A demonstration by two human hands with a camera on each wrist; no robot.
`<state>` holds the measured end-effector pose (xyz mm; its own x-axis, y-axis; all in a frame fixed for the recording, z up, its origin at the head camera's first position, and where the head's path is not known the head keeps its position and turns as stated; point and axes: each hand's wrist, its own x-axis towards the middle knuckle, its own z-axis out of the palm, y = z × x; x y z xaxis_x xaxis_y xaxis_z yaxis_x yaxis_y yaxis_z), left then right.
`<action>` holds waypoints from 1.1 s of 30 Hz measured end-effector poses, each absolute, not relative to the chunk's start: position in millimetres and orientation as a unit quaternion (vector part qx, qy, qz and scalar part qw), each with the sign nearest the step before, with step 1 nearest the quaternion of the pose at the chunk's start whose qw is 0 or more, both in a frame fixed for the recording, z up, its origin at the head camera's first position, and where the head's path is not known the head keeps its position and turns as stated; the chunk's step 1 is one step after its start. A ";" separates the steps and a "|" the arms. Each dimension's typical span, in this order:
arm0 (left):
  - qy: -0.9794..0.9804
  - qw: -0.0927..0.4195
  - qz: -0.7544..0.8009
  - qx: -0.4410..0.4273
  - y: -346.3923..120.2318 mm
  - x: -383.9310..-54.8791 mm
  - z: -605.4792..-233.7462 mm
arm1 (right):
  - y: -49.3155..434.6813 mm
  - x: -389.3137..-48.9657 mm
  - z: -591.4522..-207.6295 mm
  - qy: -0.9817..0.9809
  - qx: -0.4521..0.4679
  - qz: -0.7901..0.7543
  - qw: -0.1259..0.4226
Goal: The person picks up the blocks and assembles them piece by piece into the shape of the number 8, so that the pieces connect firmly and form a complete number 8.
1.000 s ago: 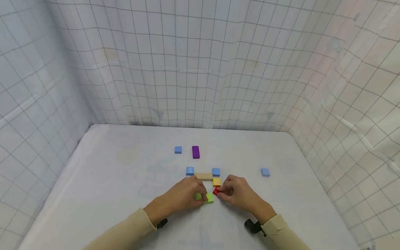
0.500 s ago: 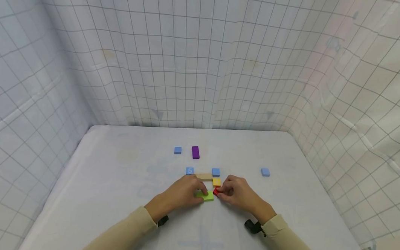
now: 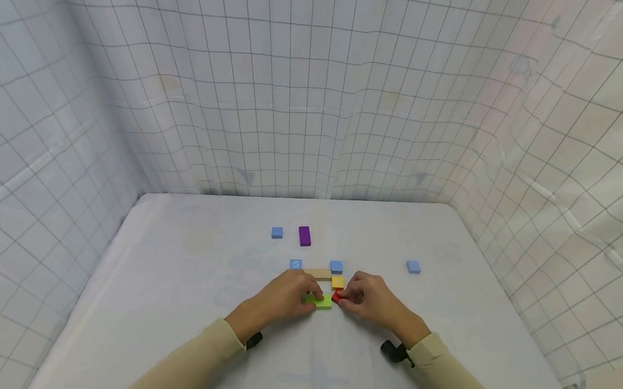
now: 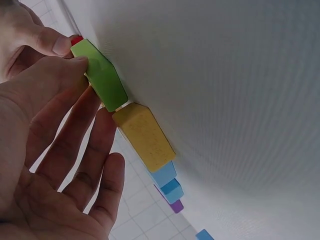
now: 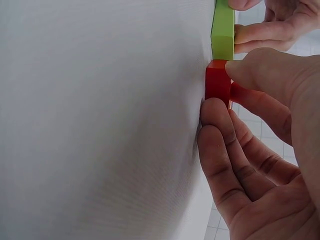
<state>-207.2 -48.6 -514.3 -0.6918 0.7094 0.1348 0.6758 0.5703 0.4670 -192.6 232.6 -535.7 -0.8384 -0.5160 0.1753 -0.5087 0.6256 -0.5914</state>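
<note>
My left hand (image 3: 287, 298) pinches a lime-green oblong block (image 3: 324, 302) lying on the table. In the left wrist view the thumb lies on the green block (image 4: 102, 75), its other fingers behind. My right hand (image 3: 372, 300) pinches a small red block (image 3: 336, 297) between thumb and finger, just behind the green block's right end. The right wrist view has the red block (image 5: 218, 82) close against the green one (image 5: 223, 30). A yellow block (image 3: 337, 283) sits beyond the red one. Behind the left hand lie a wooden oblong block (image 3: 318, 274) and a blue block marked 5 (image 3: 295, 264).
Another blue block (image 3: 336, 267) stands at the wooden block's right end. Farther back are a blue block (image 3: 277, 232) and a purple oblong block (image 3: 304, 236). One blue block (image 3: 413, 267) lies apart on the right. Grid-patterned cloth (image 3: 306, 100) encloses the white table (image 3: 209, 230).
My left hand has moved the green block slightly away from me, up toward the red block. My right hand and the red block have stayed in place.
</note>
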 end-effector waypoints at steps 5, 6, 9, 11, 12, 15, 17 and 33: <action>0.888 0.039 0.252 0.384 -48.4 -206.7 -513.7 | 232.8 -192.5 -535.9 0.900 -0.284 -0.330 0.004; 0.888 0.041 0.252 0.382 -48.2 -206.8 -513.9 | 232.9 -192.6 -536.1 0.901 -0.284 -0.330 0.004; 0.890 0.047 0.252 0.378 -48.3 -207.2 -514.8 | 233.3 -193.0 -536.8 0.901 -0.283 -0.329 0.005; 0.890 0.048 0.252 0.378 -48.9 -207.8 -515.5 | 233.6 -193.1 -537.0 0.900 -0.285 -0.329 0.004; 0.889 0.046 0.252 0.379 -49.3 -207.9 -515.6 | 233.8 -192.9 -536.7 0.900 -0.286 -0.329 0.003; 0.887 0.038 0.253 0.385 -50.2 -208.4 -516.1 | 234.0 -192.9 -536.2 0.898 -0.288 -0.331 -0.001; 0.886 0.035 0.251 0.388 -50.5 -208.7 -516.6 | 234.1 -193.1 -536.3 0.898 -0.290 -0.332 -0.003; 0.884 0.031 0.250 0.393 -50.8 -207.8 -516.9 | 234.4 -194.0 -539.1 0.897 -0.297 -0.329 -0.013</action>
<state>-207.8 -50.8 -516.9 -0.6889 0.7107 0.1426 0.6799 0.5653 0.4671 -194.0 234.4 -539.1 -0.8238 -0.5234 0.2179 -0.5402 0.6080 -0.5818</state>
